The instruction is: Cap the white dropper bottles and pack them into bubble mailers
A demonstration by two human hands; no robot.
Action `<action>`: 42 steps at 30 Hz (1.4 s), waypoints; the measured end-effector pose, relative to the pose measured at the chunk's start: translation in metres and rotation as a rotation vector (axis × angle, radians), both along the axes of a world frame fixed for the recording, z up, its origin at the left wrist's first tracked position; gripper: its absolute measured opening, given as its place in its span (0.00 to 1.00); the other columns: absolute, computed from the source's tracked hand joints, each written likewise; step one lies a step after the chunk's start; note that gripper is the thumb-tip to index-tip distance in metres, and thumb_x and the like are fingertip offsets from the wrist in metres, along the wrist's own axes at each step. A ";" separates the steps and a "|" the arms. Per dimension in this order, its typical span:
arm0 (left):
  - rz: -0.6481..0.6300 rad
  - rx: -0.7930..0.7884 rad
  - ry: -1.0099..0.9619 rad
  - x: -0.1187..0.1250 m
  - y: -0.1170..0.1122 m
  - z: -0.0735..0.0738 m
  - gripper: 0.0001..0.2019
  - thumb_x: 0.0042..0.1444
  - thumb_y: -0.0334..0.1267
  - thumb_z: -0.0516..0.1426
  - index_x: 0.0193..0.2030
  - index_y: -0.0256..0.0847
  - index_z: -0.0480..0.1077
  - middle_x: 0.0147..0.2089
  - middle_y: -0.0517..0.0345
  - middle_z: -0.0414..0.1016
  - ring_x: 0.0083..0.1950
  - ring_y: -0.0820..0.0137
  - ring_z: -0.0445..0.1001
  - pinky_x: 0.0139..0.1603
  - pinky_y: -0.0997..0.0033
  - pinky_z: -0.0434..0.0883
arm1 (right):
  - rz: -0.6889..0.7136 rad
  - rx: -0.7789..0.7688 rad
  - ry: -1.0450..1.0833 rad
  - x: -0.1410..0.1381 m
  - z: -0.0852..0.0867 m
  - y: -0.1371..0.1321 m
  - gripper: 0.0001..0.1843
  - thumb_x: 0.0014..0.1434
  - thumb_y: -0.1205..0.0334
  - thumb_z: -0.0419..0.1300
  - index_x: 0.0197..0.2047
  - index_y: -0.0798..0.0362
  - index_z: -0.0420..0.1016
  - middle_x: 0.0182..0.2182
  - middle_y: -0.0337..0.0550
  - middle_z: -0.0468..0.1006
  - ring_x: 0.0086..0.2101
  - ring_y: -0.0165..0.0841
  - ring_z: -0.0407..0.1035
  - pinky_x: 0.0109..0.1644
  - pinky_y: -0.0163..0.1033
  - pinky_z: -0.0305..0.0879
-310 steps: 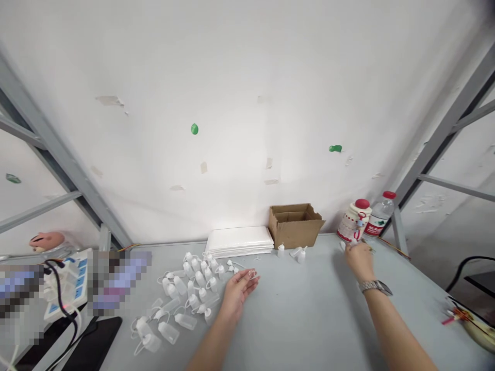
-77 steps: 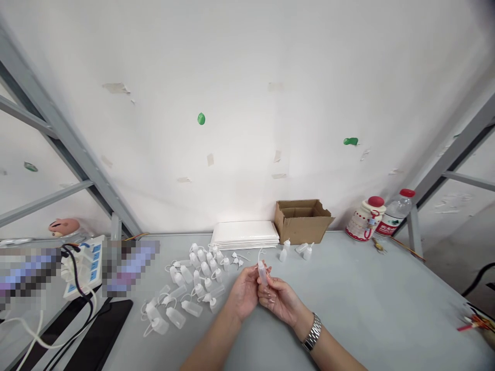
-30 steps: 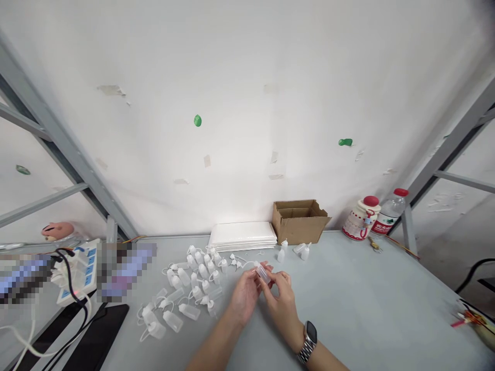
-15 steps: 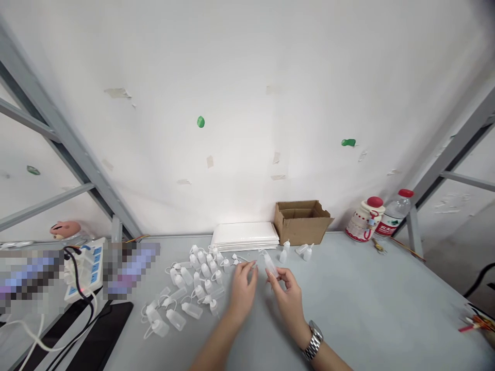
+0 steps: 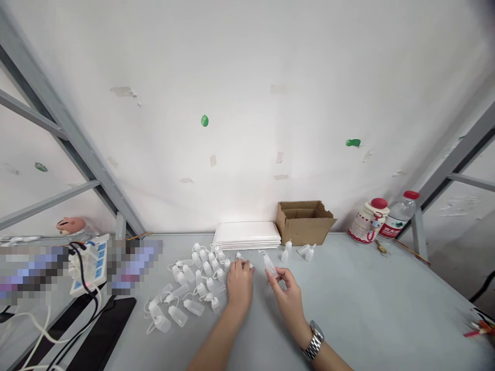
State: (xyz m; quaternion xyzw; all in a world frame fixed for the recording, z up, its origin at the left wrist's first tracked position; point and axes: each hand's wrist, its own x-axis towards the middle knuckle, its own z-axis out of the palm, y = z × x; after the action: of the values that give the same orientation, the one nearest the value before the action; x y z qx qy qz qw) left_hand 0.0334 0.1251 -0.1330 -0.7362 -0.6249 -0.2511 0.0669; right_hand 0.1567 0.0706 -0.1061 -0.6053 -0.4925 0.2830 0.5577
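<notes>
My right hand [image 5: 286, 291] pinches a small translucent squeeze bottle [image 5: 269, 264] near its base. The bottle is tilted, its nozzle end and looped cap strap pointing away from me. My left hand [image 5: 240, 286] is lowered to the table with its fingers bent and close together. Just beyond those fingertips is a small white cap piece [image 5: 238, 255]; what the fingers close on is hidden. To the left lies a loose group of similar squeeze bottles [image 5: 193, 307], some upright and some on their sides. Several more bottles [image 5: 285, 255] are beyond my right hand.
White padded envelopes [image 5: 247, 236] are stacked against the wall beside an open cardboard box [image 5: 305, 231]. At the right are a decorated jar [image 5: 367, 221], a red-capped plastic bottle [image 5: 400, 214] and small pliers [image 5: 382, 248]. A power strip [image 5: 98, 263] with cables occupies the left.
My left hand has come down onto the table beside the small white cap piece, its fingers drawing together. The right hand keeps its hold on the squeeze bottle. The view has shifted slightly.
</notes>
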 end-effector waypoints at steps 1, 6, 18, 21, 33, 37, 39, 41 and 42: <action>-0.011 -0.009 -0.032 0.000 0.000 0.000 0.10 0.56 0.29 0.53 0.40 0.39 0.75 0.38 0.51 0.74 0.42 0.62 0.70 0.41 0.63 0.68 | 0.006 -0.001 0.000 0.000 0.000 0.001 0.17 0.55 0.46 0.57 0.34 0.51 0.73 0.28 0.41 0.75 0.33 0.37 0.67 0.41 0.41 0.63; -0.125 -0.114 -0.520 -0.001 0.001 0.004 0.08 0.54 0.32 0.54 0.36 0.42 0.75 0.38 0.51 0.76 0.44 0.59 0.72 0.46 0.58 0.66 | 0.082 -0.037 0.043 0.007 0.002 0.009 0.20 0.53 0.46 0.59 0.39 0.53 0.77 0.34 0.47 0.80 0.35 0.39 0.71 0.42 0.43 0.65; -0.303 -0.576 -1.511 -0.002 0.000 0.035 0.16 0.39 0.46 0.66 0.34 0.37 0.77 0.32 0.52 0.79 0.30 0.68 0.74 0.29 0.72 0.65 | 0.176 0.004 0.041 0.024 0.001 0.019 0.18 0.53 0.49 0.61 0.39 0.55 0.78 0.34 0.48 0.80 0.34 0.39 0.71 0.41 0.43 0.67; -0.302 -0.590 -1.479 -0.003 0.000 0.036 0.16 0.38 0.46 0.66 0.34 0.38 0.77 0.32 0.52 0.79 0.31 0.67 0.74 0.29 0.72 0.65 | 0.187 -0.001 0.024 0.026 0.002 0.019 0.18 0.53 0.49 0.61 0.38 0.54 0.78 0.32 0.46 0.79 0.32 0.38 0.70 0.39 0.42 0.67; -0.275 -0.562 -1.557 -0.003 -0.002 0.040 0.16 0.32 0.44 0.69 0.31 0.41 0.79 0.33 0.54 0.80 0.39 0.63 0.75 0.45 0.64 0.68 | 0.209 0.146 -0.203 0.032 0.003 0.017 0.16 0.54 0.48 0.60 0.37 0.51 0.77 0.31 0.45 0.76 0.32 0.37 0.69 0.39 0.43 0.68; -0.258 -0.543 -1.590 -0.003 -0.003 0.041 0.17 0.33 0.44 0.69 0.32 0.41 0.78 0.34 0.55 0.80 0.40 0.63 0.74 0.46 0.64 0.67 | 0.211 0.215 -0.259 0.029 0.001 0.016 0.15 0.57 0.49 0.58 0.38 0.50 0.76 0.28 0.44 0.75 0.31 0.37 0.68 0.38 0.43 0.67; -0.265 -0.546 -1.588 -0.003 -0.003 0.041 0.16 0.32 0.45 0.69 0.30 0.40 0.78 0.35 0.53 0.80 0.41 0.62 0.74 0.48 0.63 0.66 | 0.194 0.238 -0.265 0.027 -0.001 0.014 0.14 0.57 0.50 0.58 0.39 0.50 0.76 0.28 0.43 0.74 0.31 0.37 0.68 0.38 0.42 0.67; -0.263 -0.543 -1.591 -0.002 -0.003 0.039 0.16 0.31 0.46 0.69 0.28 0.40 0.78 0.36 0.53 0.80 0.42 0.61 0.74 0.48 0.62 0.66 | 0.179 0.250 -0.255 0.024 -0.002 0.012 0.13 0.57 0.51 0.58 0.39 0.50 0.76 0.28 0.43 0.74 0.31 0.36 0.67 0.38 0.42 0.66; -0.258 -0.543 -1.595 -0.002 -0.003 0.039 0.16 0.31 0.46 0.69 0.28 0.40 0.78 0.36 0.53 0.80 0.43 0.61 0.73 0.48 0.62 0.66 | 0.175 0.248 -0.242 0.023 -0.002 0.011 0.13 0.57 0.52 0.59 0.39 0.50 0.76 0.28 0.43 0.74 0.31 0.36 0.67 0.38 0.41 0.66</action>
State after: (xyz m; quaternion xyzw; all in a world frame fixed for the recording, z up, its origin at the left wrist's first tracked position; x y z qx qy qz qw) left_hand 0.0313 0.1221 -0.0942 -0.3952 -0.4348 -0.5416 -0.6012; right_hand 0.1793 0.0815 -0.1077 -0.5164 -0.6377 0.1926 0.5382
